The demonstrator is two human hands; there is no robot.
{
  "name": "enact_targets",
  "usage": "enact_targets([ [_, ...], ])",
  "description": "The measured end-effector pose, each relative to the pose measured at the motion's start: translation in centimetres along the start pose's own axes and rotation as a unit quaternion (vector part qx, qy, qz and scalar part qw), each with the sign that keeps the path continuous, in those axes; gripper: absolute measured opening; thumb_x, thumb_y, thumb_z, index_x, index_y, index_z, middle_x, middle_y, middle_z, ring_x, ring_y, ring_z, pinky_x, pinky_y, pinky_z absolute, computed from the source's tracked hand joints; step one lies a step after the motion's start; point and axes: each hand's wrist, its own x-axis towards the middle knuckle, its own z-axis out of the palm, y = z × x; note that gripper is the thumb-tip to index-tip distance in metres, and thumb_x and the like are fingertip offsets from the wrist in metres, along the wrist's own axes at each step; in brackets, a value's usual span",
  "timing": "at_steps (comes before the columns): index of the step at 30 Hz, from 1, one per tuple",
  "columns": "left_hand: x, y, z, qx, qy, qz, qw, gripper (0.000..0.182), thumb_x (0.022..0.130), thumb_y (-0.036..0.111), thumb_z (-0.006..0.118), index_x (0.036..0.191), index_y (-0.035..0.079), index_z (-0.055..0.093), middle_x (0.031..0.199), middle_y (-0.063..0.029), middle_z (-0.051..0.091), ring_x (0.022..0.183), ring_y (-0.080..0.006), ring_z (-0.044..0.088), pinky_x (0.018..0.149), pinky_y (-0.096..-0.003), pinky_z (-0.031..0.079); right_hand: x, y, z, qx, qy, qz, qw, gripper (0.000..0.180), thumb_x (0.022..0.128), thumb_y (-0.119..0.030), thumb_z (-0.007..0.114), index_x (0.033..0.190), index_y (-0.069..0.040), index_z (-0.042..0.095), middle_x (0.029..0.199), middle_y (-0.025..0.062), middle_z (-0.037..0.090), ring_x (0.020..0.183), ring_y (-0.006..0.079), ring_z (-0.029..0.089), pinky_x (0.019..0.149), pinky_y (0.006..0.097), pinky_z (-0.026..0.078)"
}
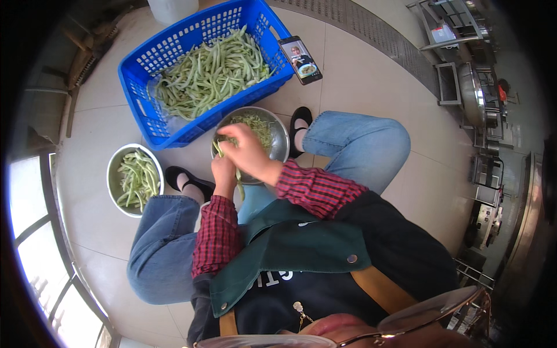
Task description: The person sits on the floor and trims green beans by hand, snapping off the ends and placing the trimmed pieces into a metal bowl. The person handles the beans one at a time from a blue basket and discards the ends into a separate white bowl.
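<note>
A long green bean (pixel 239 185) runs through my left hand (pixel 223 172), which is closed around it; its tip sticks out above the fist and its lower end hangs below. My right hand (pixel 250 152) is bent over that tip, thumb close to it, slightly blurred; whether it grips the bean cannot be made out. Both hands are over the near left side of a stainless steel bowl (pixel 282 145). Thin green bean trimmings (pixel 257 127) lie inside it. Beyond stands a blue perforated plastic basket (pixel 130 93) heaped with green beans (pixel 217 71).
A round metal basin (pixel 114 198) with more green beans (pixel 137 178) sits at the left. A phone (pixel 301 61) with a lit picture leans at the basket's right corner. A white container (pixel 173 9) stands behind the basket. A floor drain grate (pixel 370 32) curves along the upper right.
</note>
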Motion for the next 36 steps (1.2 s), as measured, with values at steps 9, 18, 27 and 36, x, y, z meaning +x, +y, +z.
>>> enact_targets([
  [9, -2.4, 3.7, 2.5, -0.106, -0.030, -0.157, 0.981, 0.070, 0.096, 0.067, 0.038, 0.076, 0.005, 0.063, 0.058, -0.0029, 0.054, 0.048, -0.0127, 0.051, 0.044, -0.0284, 0.040, -4.0, 5.9, -3.0, 0.024, -0.105, 0.126, 0.986, 0.025, 0.088, -0.021, 0.066, 0.105, -0.003, 0.069, 0.097, 0.0144, 0.064, 0.089, 0.0295, 0.064, 0.081, 0.0370, 0.051],
  [18, -0.5, 0.9, 3.2, 0.027, 0.003, -0.122, 0.992, 0.074, 0.092, 0.071, 0.040, 0.085, 0.002, 0.065, 0.067, -0.0042, 0.059, 0.050, -0.0124, 0.051, 0.044, -0.0274, 0.040, -4.3, 6.4, -3.8, -0.071, -0.125, 0.138, 0.980, 0.018, 0.081, -0.015, 0.066, 0.089, 0.000, 0.066, 0.097, 0.0185, 0.064, 0.084, 0.0341, 0.064, 0.077, 0.0418, 0.051],
  [27, -1.6, 5.9, 4.5, 0.041, 0.057, -0.051, 0.996, 0.028, 0.089, 0.028, 0.070, 0.097, 0.002, 0.068, 0.060, 0.0049, 0.052, 0.045, -0.0038, 0.042, 0.041, -0.0225, 0.029, -2.1, 7.3, -5.0, 0.077, -0.062, 0.272, 0.957, 0.019, 0.088, -0.020, 0.062, 0.090, -0.001, 0.057, 0.073, 0.0132, 0.066, 0.061, 0.0233, 0.068, 0.056, 0.0371, 0.053],
  [36, -1.0, 6.4, 2.5, 0.019, 0.037, 0.023, 0.999, 0.017, 0.087, 0.017, 0.072, 0.099, 0.005, 0.073, 0.069, 0.0072, 0.058, 0.054, -0.0013, 0.044, 0.048, -0.0205, 0.033, -2.2, 6.0, -6.5, -0.167, -0.103, 0.107, 0.975, 0.017, 0.084, -0.017, 0.062, 0.094, -0.005, 0.056, 0.082, 0.0207, 0.065, 0.079, 0.0418, 0.063, 0.068, 0.0501, 0.049],
])
